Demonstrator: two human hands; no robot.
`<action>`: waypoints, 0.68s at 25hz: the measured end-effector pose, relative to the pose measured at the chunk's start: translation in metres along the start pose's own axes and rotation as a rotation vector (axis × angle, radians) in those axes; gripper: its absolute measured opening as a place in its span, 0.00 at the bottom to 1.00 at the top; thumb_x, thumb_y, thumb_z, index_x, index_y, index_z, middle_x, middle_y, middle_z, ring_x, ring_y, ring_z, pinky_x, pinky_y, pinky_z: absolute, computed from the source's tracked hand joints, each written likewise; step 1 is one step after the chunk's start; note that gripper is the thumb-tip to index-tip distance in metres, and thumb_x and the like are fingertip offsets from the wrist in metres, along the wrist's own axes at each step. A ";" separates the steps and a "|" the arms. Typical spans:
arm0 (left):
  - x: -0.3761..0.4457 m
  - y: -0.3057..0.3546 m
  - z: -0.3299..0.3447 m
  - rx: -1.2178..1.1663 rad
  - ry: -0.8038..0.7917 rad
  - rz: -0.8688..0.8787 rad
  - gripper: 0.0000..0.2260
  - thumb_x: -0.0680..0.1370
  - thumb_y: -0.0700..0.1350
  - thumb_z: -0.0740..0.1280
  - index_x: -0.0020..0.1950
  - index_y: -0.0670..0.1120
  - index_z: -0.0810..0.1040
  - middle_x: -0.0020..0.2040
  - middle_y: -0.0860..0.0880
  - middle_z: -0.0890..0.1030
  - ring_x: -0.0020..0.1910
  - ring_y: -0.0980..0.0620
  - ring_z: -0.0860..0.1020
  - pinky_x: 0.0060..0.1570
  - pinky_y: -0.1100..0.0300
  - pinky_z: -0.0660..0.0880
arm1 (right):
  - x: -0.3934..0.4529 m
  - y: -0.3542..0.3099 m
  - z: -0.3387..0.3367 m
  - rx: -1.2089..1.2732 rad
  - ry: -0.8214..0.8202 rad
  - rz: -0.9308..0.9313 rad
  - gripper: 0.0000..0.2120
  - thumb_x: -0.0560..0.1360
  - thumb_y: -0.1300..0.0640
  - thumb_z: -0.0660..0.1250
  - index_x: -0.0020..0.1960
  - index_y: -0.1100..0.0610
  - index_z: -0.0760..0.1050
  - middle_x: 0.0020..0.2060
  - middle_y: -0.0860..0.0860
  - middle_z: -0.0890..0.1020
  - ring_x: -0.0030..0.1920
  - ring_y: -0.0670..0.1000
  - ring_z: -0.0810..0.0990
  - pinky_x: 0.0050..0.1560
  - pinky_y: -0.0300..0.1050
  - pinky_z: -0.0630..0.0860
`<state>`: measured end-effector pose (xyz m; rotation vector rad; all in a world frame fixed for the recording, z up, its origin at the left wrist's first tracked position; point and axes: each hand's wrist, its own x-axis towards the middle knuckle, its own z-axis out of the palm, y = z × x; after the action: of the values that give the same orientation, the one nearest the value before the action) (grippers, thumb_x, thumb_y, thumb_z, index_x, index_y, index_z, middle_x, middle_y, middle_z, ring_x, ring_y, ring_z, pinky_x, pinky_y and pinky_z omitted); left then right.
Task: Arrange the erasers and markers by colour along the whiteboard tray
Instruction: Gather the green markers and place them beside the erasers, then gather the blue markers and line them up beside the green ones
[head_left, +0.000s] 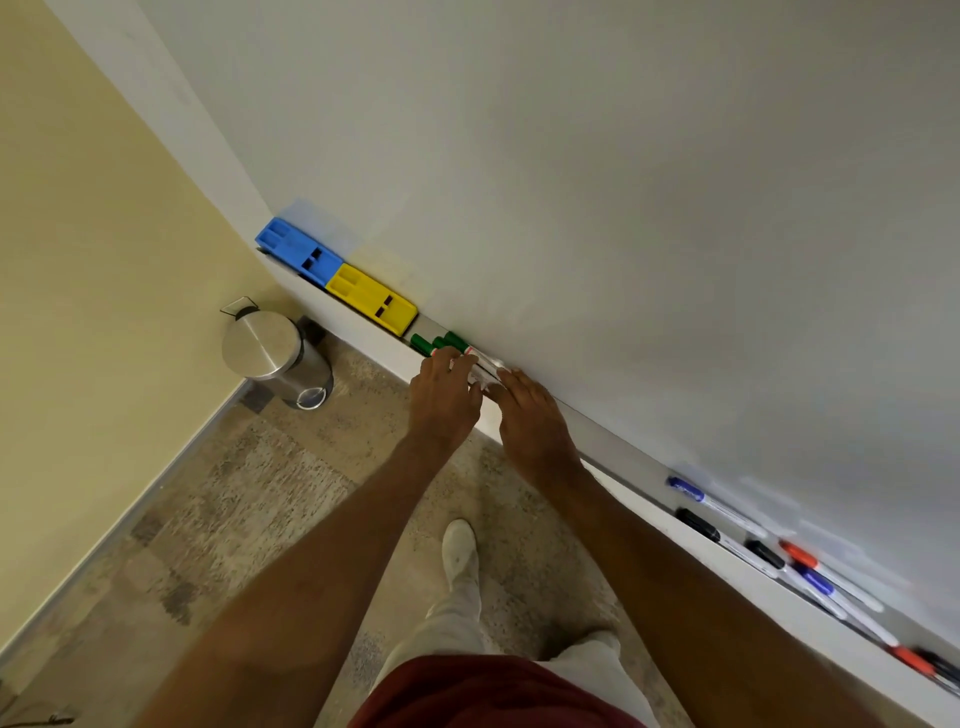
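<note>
A blue eraser (298, 251) and a yellow eraser (372, 297) lie end to end at the far left of the whiteboard tray (613, 454). Right of them lie three green-capped markers (441, 343), side by side. My left hand (444, 397) and my right hand (530, 421) both rest on their white barrels, fingers curled over them. Further right along the tray lie loose markers: blue (685, 489), black (697, 524), another black (764, 554), red (799, 555), blue (816, 581), and red (910, 660) at the frame's edge.
The whiteboard (623, 208) fills the upper right. A steel pedal bin (278, 356) stands on the floor in the corner below the erasers. A yellow wall (78, 260) runs along the left. My legs and white shoe (460, 548) are below.
</note>
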<state>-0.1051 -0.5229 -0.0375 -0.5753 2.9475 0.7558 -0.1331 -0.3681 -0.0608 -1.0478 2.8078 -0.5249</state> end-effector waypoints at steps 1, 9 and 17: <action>-0.004 0.005 0.003 0.002 -0.003 0.014 0.18 0.79 0.45 0.66 0.69 0.45 0.75 0.69 0.42 0.73 0.66 0.42 0.71 0.63 0.44 0.74 | -0.009 0.006 -0.003 -0.007 0.016 0.015 0.20 0.77 0.68 0.62 0.69 0.61 0.76 0.70 0.60 0.76 0.73 0.61 0.73 0.72 0.59 0.72; -0.050 0.086 0.045 0.060 -0.057 0.242 0.14 0.78 0.45 0.67 0.63 0.47 0.78 0.65 0.45 0.76 0.62 0.43 0.75 0.56 0.45 0.77 | -0.105 0.064 -0.041 0.031 0.097 0.233 0.17 0.77 0.65 0.62 0.65 0.58 0.77 0.65 0.55 0.79 0.68 0.55 0.75 0.70 0.54 0.72; -0.115 0.196 0.106 0.063 -0.156 0.454 0.13 0.79 0.46 0.65 0.63 0.48 0.78 0.63 0.47 0.77 0.61 0.46 0.76 0.58 0.48 0.76 | -0.233 0.132 -0.088 0.027 0.154 0.422 0.18 0.76 0.66 0.63 0.64 0.58 0.77 0.61 0.54 0.80 0.62 0.54 0.77 0.66 0.49 0.73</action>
<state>-0.0744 -0.2743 -0.0267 0.1615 2.9651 0.6923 -0.0563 -0.0984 -0.0318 -0.3987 3.0174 -0.6092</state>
